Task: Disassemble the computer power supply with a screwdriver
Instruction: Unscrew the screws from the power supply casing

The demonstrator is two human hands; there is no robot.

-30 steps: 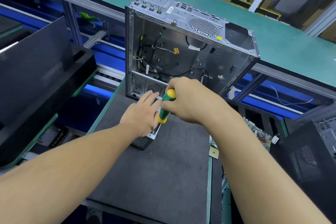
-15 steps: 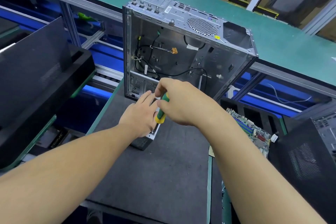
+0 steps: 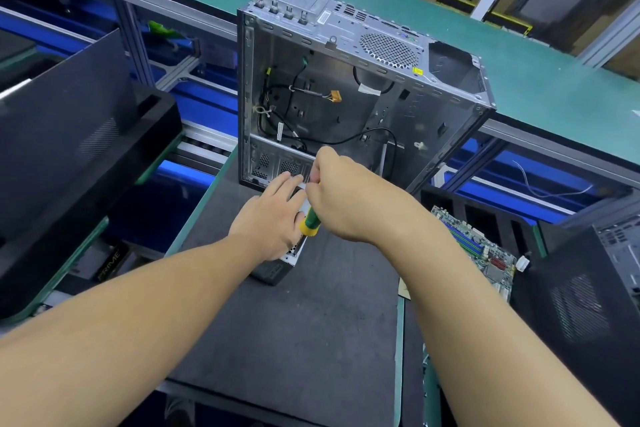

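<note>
Fingers point(image 3: 320, 166) of the right hand point(image 3: 349, 201) are wrapping the screwdriver point(image 3: 310, 220) handle; left hand point(image 3: 268, 218) is pressing flat, fingers straight, on the power supply point(image 3: 293, 251), lying on the mat point(image 3: 294, 322) before the case point(image 3: 346, 97). Prob. undoing a screw: next needs tip seated, steady turns. Vs 1 s ago, hand's now covering handle's top.

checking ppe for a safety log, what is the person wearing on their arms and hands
Nothing that shows. The left hand and the right hand are bare: no gloves, and no ring, watch or wrist strap is visible. The left forearm and right forearm are uncovered as far as the frame reaches; no sleeve comes into view.
</note>
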